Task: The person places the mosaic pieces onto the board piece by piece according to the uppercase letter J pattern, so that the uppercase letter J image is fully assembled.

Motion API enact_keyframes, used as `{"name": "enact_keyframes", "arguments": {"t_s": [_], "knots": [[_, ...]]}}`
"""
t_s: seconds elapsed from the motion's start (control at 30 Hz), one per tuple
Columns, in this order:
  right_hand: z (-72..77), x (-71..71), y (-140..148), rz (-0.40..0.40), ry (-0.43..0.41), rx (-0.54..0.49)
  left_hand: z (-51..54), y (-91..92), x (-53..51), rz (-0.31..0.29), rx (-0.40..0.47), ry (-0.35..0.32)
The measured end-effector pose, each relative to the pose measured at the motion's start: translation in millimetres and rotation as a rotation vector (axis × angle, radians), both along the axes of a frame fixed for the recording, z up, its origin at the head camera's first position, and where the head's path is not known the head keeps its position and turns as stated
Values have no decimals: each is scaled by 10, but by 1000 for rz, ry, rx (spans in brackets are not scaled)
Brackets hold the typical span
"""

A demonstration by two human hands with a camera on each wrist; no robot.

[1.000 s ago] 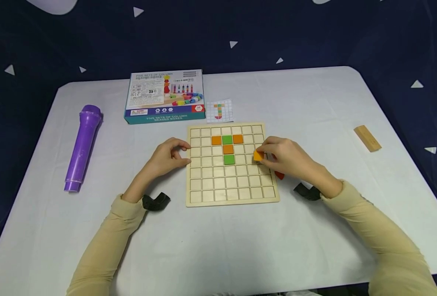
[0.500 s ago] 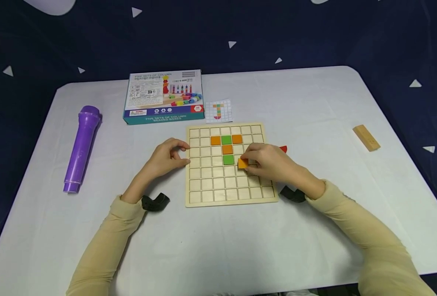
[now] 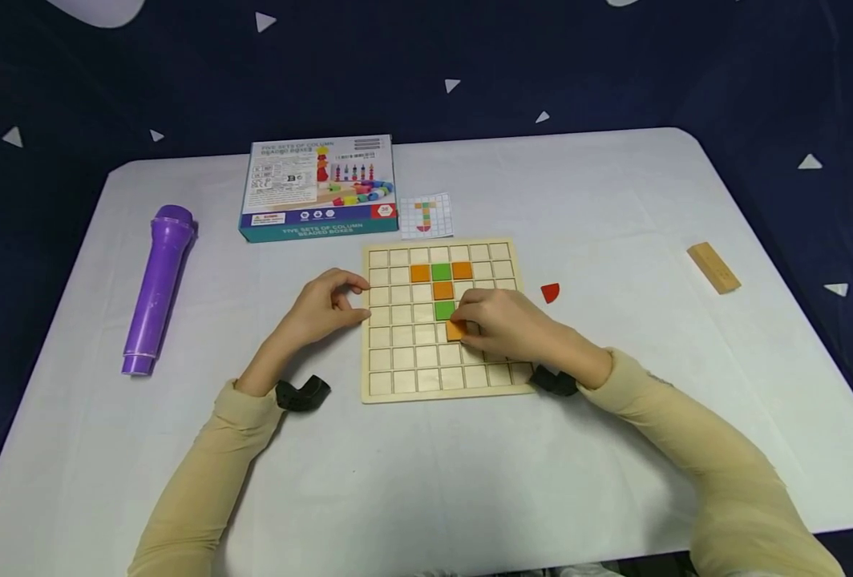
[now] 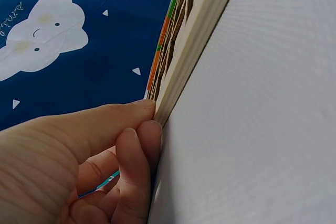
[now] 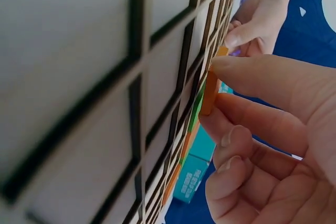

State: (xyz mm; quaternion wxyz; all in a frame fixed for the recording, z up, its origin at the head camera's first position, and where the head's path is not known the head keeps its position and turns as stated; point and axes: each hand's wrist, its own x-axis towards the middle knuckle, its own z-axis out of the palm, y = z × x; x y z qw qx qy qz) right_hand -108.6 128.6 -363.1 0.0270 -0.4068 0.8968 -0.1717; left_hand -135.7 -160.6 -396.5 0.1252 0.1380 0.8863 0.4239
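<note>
My right hand (image 3: 506,324) pinches an orange square tile (image 3: 455,331) between thumb and fingers, over the wooden grid board (image 3: 405,359), just below a green tile (image 3: 444,310). In the right wrist view this orange tile (image 5: 210,93) stands tilted to the board, its edge at the grid. Thumb and fingertips of my left hand (image 3: 321,308) touch the board's left edge, spread apart; the left wrist view has the thumb (image 4: 126,114) against that edge. Orange and green tiles form a T on the board. The pattern card (image 3: 426,216) lies behind it.
A red quarter-round piece (image 3: 551,292) lies right of the board, with a wooden block (image 3: 714,268) farther right. The bead-game box (image 3: 318,188) stands at the back, and a purple tube (image 3: 158,288) lies on the left. Black wrist-camera mounts sit near both wrists.
My right hand has carried the orange tile leftward and nearer to me, from the board's right side to under the green tile. The red piece is uncovered. My left hand has stayed put.
</note>
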Motion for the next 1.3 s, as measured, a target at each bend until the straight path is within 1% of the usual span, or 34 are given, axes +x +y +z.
{"name": "enact_keyframes", "arguments": {"t_s": [0.17, 0.27, 0.6, 0.83, 0.97, 1.13, 1.3], "knots": [[-2, 1, -69, -6, -25, 22, -6, -2, -2, -1, 4, -2], [5, 2, -89, -8, -23, 35, -1, 0, -1, 0, 5, -3], [-8, -6, -100, -10, -14, 24, -8, 2, -12, 0, 6, -1], [-9, -13, -116, 4, -22, 29, -4, -1, -7, 12, -9, -11], [27, 16, -48, 2, -12, 4, 8, -8, 0, 11, -13, -4], [76, 63, 130, -17, 22, -30, 17, -3, 1, 8, -10, 2], [100, 99, 327, -58, 35, -44, 1, 6, -5, 5, -11, -2]]}}
